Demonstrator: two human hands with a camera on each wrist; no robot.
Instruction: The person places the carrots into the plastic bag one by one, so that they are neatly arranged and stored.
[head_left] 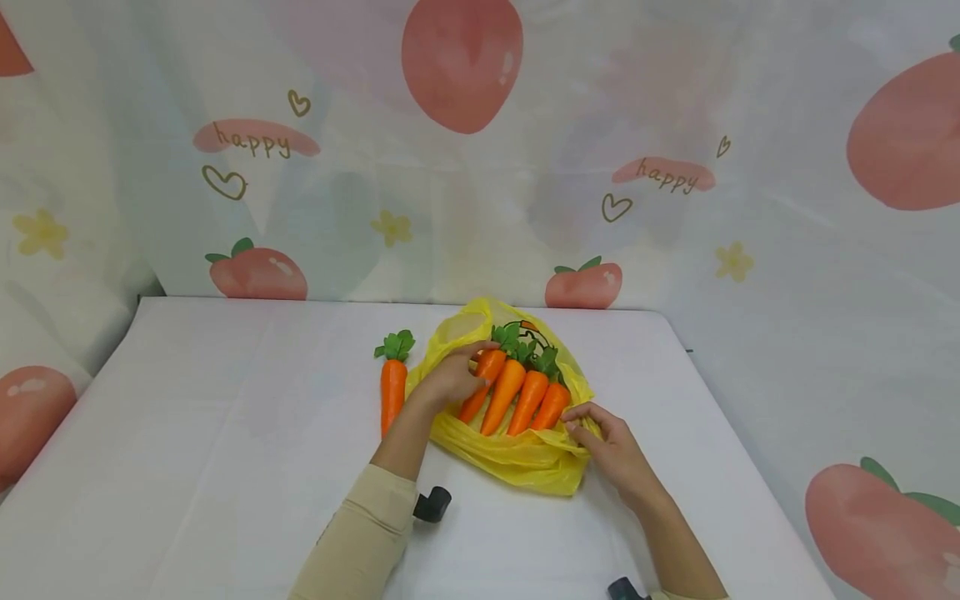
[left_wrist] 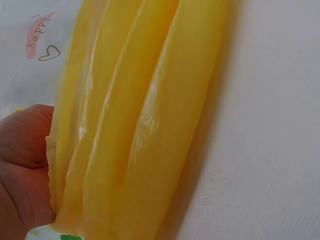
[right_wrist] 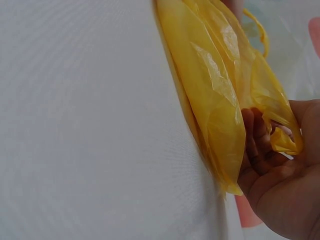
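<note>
A yellow plastic bag (head_left: 517, 467) lies on the table with its mouth spread wide. Several orange carrots with green leafy tops lie side by side in it. My left hand (head_left: 453, 379) reaches over the bag's left edge and holds the leftmost carrot (head_left: 492, 364) near its leafy end, thumb and fingers on either side. At the bag's right edge, my right hand (head_left: 611, 442) pinches the plastic, close to the rightmost carrot (head_left: 552, 406). The right wrist view shows the yellow plastic (right_wrist: 220, 95) bunched at the fingers. In the left wrist view, the bag's folds hide the left fingertips.
Another carrot (head_left: 392, 387) lies outside the bag on its left, its lower end behind the left forearm. The white-covered table (head_left: 225, 417) extends to both sides. A fruit-patterned curtain (head_left: 465, 208) hangs behind the back edge.
</note>
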